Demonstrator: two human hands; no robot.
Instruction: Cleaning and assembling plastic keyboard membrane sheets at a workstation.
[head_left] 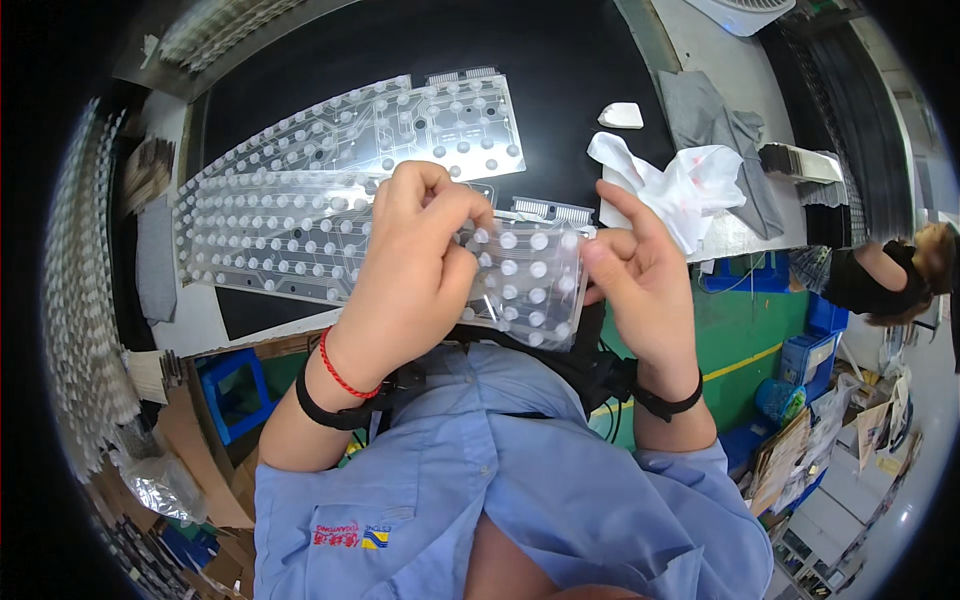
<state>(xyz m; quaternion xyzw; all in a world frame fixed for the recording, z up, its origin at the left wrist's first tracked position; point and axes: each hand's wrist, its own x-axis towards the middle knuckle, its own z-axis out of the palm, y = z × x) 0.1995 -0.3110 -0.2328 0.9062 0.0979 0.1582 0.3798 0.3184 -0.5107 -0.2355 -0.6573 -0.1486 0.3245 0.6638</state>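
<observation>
A single head-worn fisheye view looks steeply down from close above the person's chest, facing forward over the dark counter (560, 60), with both hands near the middle, the blue shirt (520, 490) along the lower edge, and straight lines bending toward the rim.

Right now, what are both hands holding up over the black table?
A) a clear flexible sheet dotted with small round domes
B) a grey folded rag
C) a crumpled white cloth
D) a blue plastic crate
A: the left hand and right hand pinch a clear domed sheet between them; the crumpled white cloth lies untouched on the table.
</observation>
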